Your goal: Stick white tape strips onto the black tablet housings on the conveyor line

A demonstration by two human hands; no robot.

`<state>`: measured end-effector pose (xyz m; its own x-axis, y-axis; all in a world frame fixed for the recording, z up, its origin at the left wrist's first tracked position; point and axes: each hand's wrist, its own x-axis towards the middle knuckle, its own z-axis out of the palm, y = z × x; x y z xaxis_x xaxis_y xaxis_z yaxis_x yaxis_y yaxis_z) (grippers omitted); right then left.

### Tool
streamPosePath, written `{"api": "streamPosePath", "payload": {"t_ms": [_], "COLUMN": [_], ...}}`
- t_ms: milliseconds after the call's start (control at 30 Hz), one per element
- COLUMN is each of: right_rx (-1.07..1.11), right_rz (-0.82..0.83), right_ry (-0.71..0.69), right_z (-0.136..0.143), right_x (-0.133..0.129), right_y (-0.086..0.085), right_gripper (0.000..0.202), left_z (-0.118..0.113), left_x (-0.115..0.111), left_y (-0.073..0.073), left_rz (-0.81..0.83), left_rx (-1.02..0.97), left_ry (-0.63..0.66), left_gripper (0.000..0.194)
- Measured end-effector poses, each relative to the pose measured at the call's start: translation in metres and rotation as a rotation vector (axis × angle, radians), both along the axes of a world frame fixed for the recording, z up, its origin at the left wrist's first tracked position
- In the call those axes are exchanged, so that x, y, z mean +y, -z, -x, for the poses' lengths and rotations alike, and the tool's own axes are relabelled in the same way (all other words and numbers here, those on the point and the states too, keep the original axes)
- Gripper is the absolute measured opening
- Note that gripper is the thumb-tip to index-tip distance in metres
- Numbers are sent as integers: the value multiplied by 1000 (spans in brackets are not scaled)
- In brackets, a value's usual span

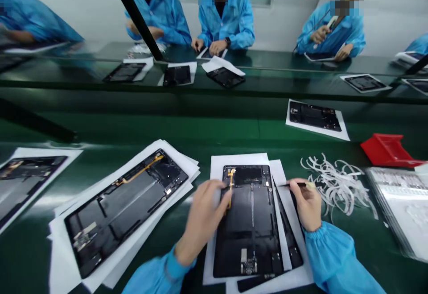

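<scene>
Before me a black tablet housing [264,222] lies on white paper, overlapping a second housing [290,236] beneath it. Along its upper left edge runs an orange flex cable [231,182]. My left hand [203,213] is over that edge, thumb and fingers apart around the cable, with nothing visible between them. To the right of the housing, my right hand [306,204] pinches a thin dark pointed tool [299,184], its tip directed left toward the housing's upper right side.
A housing on stacked paper [127,209] lies left, another [26,182] at far left. Curled white strips [341,187], a red bin [388,150] and stacked clear trays [401,209] are right. A housing [314,116] lies farther back. People in blue work behind a ledge [261,91].
</scene>
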<state>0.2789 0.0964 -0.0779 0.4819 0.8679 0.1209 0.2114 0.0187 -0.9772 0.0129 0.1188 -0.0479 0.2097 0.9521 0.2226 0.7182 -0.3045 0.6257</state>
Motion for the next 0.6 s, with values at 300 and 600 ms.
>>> {"api": "streamPosePath", "payload": {"t_ms": [300,600], "right_rx": [11,32], "right_rz": [-15,1], "right_ry": [-180,-184], "right_z": [25,29], "right_x": [-15,-12], "right_y": [11,31], "right_gripper": [21,28], "left_z": [32,14], "left_x": [-60,-49], "left_y": [42,46], "left_rz": [165,84], "left_rx": [150,94], "left_ry": [-147,-198], "left_gripper": [25,44]}}
